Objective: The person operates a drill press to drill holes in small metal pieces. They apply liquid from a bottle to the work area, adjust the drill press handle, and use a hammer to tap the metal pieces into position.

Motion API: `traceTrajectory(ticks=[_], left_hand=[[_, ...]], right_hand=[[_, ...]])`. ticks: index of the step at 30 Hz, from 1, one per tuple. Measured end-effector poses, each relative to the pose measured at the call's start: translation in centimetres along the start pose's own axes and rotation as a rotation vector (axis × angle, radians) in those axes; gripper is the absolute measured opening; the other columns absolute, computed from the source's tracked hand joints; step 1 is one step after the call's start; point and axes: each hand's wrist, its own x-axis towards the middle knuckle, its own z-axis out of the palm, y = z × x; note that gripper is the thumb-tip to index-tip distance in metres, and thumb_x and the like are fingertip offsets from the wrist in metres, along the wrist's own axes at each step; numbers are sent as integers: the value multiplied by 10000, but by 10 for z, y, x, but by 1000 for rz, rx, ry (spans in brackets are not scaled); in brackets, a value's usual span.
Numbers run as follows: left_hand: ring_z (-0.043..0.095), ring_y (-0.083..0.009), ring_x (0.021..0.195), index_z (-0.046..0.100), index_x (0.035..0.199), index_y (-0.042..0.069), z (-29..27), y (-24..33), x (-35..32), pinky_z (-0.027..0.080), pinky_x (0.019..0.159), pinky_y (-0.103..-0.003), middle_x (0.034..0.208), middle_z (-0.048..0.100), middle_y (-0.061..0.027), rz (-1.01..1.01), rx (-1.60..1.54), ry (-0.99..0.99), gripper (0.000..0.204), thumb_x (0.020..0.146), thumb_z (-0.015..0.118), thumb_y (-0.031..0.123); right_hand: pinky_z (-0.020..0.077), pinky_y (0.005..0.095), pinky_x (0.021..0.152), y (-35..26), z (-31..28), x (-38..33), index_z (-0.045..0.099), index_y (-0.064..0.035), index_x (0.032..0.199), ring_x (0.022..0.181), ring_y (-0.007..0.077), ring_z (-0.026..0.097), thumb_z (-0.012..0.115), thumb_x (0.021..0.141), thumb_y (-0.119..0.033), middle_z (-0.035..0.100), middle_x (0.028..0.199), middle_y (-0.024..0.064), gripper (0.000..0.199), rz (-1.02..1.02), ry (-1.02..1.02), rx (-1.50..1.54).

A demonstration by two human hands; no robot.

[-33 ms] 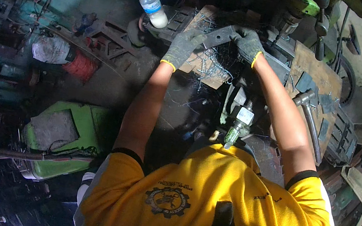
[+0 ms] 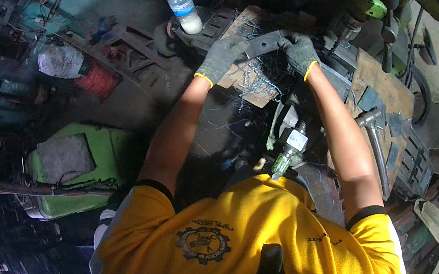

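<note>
A dark flat metal bar (image 2: 264, 44) with a small hole spans the space between my two gloved hands. My left hand (image 2: 224, 59), in a grey glove with a yellow cuff, is closed on the bar's left end. At the opposite end, the fingers of my right hand (image 2: 301, 54) grip the bar, gloved the same way. Curly metal shavings (image 2: 254, 77) lie beneath it on a wooden board (image 2: 261, 98). Just right of my right hand is a drill chuck (image 2: 346, 29) on a green drill press (image 2: 367, 6).
A bottle with a blue cap (image 2: 185, 10) stands behind my left hand. Nearer my body is a vise screw (image 2: 293, 140). On the right, a hammer (image 2: 377, 147) and dark metal pieces (image 2: 371, 99) lie on a wooden board (image 2: 367, 69). A green machine casing (image 2: 115, 148) sits lower left.
</note>
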Motion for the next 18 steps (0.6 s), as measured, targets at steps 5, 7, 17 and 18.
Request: traceTrajectory(ticks=[5, 7, 17, 18], left_hand=[[645, -281, 988, 609, 1196, -8, 11, 6, -4, 509, 819, -339, 1139, 651, -187, 248, 599, -7, 369, 925, 618, 242], [657, -236, 923, 611, 1180, -3, 16, 10, -3, 530, 740, -320, 1098, 664, -159, 21, 135, -21, 330, 935, 607, 217], [662, -217, 892, 641, 1142, -21, 31, -23, 3, 539, 745, -316, 1053, 690, -111, -136, -771, 146, 249, 926, 565, 76], [659, -214, 871, 642, 1129, -20, 31, -26, 3, 536, 728, -314, 1031, 690, -112, -231, -914, 133, 235, 935, 556, 81]], right_hand=[[496, 401, 864, 19, 16, 17, 672, 22, 1108, 1006, 361, 659, 657, 863, -320, 679, 1087, 254, 421, -156, 202, 37], [492, 412, 872, 25, 17, 20, 668, 31, 1102, 1025, 379, 647, 667, 858, -336, 670, 1097, 264, 441, -91, 157, 15], [517, 485, 844, -44, 24, -45, 414, -268, 1455, 968, 339, 667, 546, 921, -119, 670, 1063, 206, 569, -424, 10, -963], [523, 484, 840, -46, 29, -50, 366, -309, 1471, 970, 335, 670, 541, 918, -106, 670, 1067, 198, 614, -396, -65, -1003]])
